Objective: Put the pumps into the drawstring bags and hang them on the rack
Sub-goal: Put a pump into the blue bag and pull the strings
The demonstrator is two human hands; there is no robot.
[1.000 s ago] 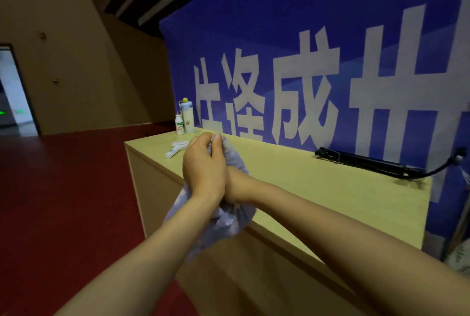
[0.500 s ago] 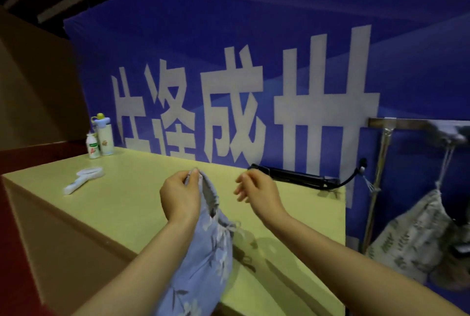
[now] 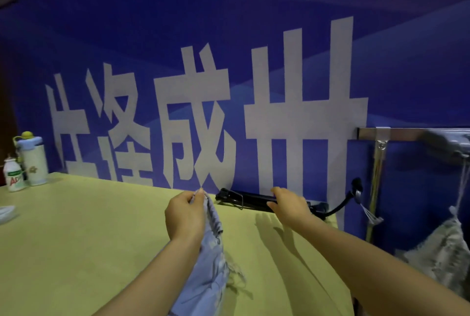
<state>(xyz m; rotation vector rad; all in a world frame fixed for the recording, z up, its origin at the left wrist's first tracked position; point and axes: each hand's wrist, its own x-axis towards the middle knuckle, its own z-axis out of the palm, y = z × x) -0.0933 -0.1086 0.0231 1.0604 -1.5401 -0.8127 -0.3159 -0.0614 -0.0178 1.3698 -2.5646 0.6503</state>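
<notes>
Now the black pump [image 3: 254,200] lies lengthwise along the back edge of the table [image 3: 76,239], tight against the blue banner [image 3: 407,74]. Its hose [image 3: 340,207] curls up past the table's right end. Your right hand [image 3: 290,207] reaches forward over the barrel, thumb low and forefinger high on either side of it (whether it has actually closed around the pump cannot be told). Your left hand [image 3: 184,216] is raised beside it, pinching the gathered mouth of the pale blue drawstring bag [image 3: 211,270]. The bag hangs limp toward the near edge, and what it holds is hidden. A broad stretch of tabletop separates the bag from two bottles [image 3: 34,163] in the far-left corner. Just past the table's right edge stands the metal rack [image 3: 407,134]. A leaf-print bag [image 3: 442,254] hangs from it by its cord, its contents out of sight.
</notes>
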